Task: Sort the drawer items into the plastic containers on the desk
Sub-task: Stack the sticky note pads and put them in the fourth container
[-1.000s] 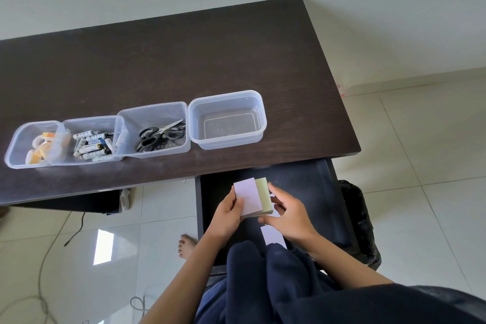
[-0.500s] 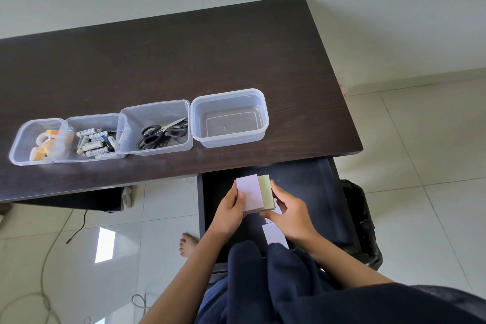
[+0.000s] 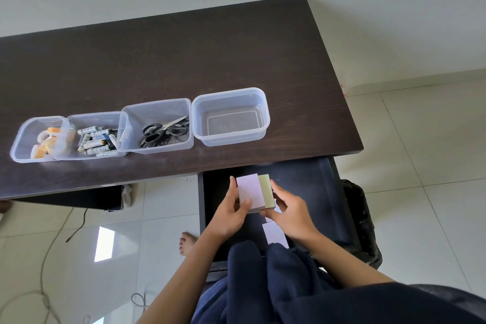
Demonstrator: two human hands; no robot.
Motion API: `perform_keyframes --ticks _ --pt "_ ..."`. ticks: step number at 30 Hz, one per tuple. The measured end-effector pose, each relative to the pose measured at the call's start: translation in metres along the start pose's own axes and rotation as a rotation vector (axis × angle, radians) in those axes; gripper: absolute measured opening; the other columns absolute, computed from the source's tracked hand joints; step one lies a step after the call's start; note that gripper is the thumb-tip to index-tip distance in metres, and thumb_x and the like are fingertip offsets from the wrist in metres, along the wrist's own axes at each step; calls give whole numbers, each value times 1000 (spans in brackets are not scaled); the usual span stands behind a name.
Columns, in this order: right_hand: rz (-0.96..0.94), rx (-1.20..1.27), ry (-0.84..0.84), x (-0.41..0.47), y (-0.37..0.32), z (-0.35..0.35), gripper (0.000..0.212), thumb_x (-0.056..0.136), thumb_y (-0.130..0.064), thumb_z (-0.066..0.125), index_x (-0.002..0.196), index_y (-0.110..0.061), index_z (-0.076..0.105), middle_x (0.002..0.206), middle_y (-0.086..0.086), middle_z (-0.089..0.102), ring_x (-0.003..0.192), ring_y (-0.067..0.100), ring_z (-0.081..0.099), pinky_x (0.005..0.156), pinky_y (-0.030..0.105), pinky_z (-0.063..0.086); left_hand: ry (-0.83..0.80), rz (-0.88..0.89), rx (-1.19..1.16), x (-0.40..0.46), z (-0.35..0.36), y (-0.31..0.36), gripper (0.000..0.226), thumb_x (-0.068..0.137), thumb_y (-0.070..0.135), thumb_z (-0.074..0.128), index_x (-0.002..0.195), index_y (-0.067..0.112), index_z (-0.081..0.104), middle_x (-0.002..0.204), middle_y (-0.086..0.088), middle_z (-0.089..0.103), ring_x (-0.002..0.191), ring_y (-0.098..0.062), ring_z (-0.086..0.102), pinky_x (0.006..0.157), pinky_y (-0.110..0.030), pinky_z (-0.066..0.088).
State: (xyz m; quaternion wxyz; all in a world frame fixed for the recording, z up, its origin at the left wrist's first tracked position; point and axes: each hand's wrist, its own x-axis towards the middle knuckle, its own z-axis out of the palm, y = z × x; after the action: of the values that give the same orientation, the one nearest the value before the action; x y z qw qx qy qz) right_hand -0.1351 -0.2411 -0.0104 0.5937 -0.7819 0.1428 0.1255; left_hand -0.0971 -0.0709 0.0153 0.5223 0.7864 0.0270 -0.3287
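Above the open dark drawer (image 3: pixel 310 184) I hold a stack of sticky-note pads, a pale purple pad (image 3: pixel 249 191) on top and a green pad (image 3: pixel 267 191) showing at its right. My left hand (image 3: pixel 231 208) grips the stack's left side with the thumb on top. My right hand (image 3: pixel 292 212) pinches its right edge. Another purple pad (image 3: pixel 274 234) lies in the drawer below. An empty clear container (image 3: pixel 259 123) stands at the desk's front right.
Three more clear containers line the dark desk (image 3: pixel 171 55): scissors (image 3: pixel 163 130), batteries (image 3: pixel 97 137), tape rolls (image 3: pixel 44 142). A black bin (image 3: pixel 363 221) stands right of the drawer. Cables lie on the tiled floor at left, near my bare foot (image 3: pixel 186 242).
Both hands have lifted the pad stack slightly toward the desk edge. The view has shifted a little.
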Motion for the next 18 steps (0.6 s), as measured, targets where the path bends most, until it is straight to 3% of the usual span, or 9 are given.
perform_keyframes --ticks 3,6,10,13,18 --pt "6 12 -12 1 1 -1 78 70 -5 82 138 -22 47 112 -15 66 103 -2 62 90 9 45 -16 65 -10 -2 -2 -2 87 94 22 54 147 29 -14 128 3 56 117 -11 55 105 -29 42" --pt "6 14 -17 1 2 -3 78 70 -5 82 137 -23 48 106 -23 65 101 -6 62 88 9 46 -38 107 -34 -3 -4 -3 85 92 19 57 148 36 -4 132 2 54 120 -10 54 104 -24 42" --pt "-21 1 -31 2 1 -5 76 70 -7 82 135 -30 50 112 -15 67 106 1 62 91 13 48 -59 133 -68 -6 -6 -1 81 91 15 60 145 42 6 142 3 45 127 -11 49 107 -27 40" --pt "-35 -6 -39 2 0 -6 77 70 -3 80 128 -43 47 109 -25 64 105 -4 61 90 10 46 -49 125 -76 -6 -8 -3 79 89 16 61 139 51 11 141 0 47 126 -13 50 106 -28 42" --pt "-21 -9 -54 2 1 -6 79 70 -3 81 136 -31 47 109 -27 62 105 -8 60 91 9 45 -45 106 -96 -6 -9 -3 79 89 13 61 142 46 14 133 -3 55 122 -14 55 106 -31 43"
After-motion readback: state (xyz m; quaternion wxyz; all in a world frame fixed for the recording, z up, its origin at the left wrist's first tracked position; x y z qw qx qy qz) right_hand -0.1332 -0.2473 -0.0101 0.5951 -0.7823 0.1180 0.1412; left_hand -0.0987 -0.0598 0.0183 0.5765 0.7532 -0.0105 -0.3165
